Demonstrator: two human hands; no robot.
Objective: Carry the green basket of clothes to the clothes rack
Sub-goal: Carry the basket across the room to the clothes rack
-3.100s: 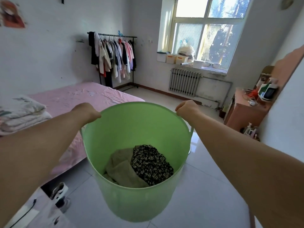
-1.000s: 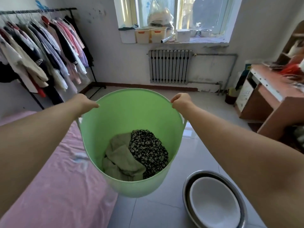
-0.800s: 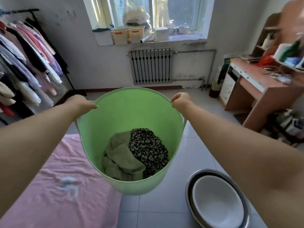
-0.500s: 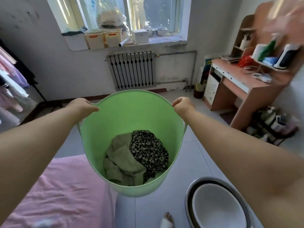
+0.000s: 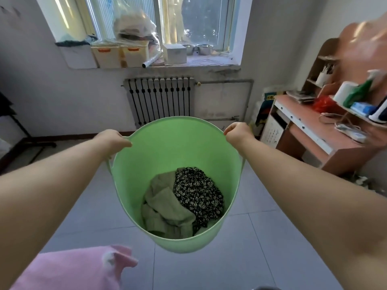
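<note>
**Basket in both hands, rack off to the left**

At the far left edge, only the dark foot and slanted leg of the clothes rack (image 5: 25,141) show; its rail and hanging clothes are out of view. A pink bed (image 5: 73,268) corner fills the lower left.

The left hand (image 5: 112,140) is clenched over the left handle of the green basket (image 5: 173,143), fingers (image 5: 125,143) wrapped shut around the rim there. The basket hangs in the air between the two outstretched arms, above the tiled floor (image 5: 261,237), its mouth tipped toward the wearer. At its bottom lie an olive-green garment (image 5: 165,210) and, just beside and partly over it, a black floral garment (image 5: 199,193).

The right hand (image 5: 237,133) grips the opposite handle the same way, closed tight. Behind the basket stands a radiator (image 5: 161,99) under the window; to the right is a desk (image 5: 314,130).

The relation that matters: the basket points straight at the radiator, while the rack lies well to the left, on the left hand's side. By my reading, the carry is nearly done, and what remains is a turn leftward and setting the basket down near the rack's foot.
</note>
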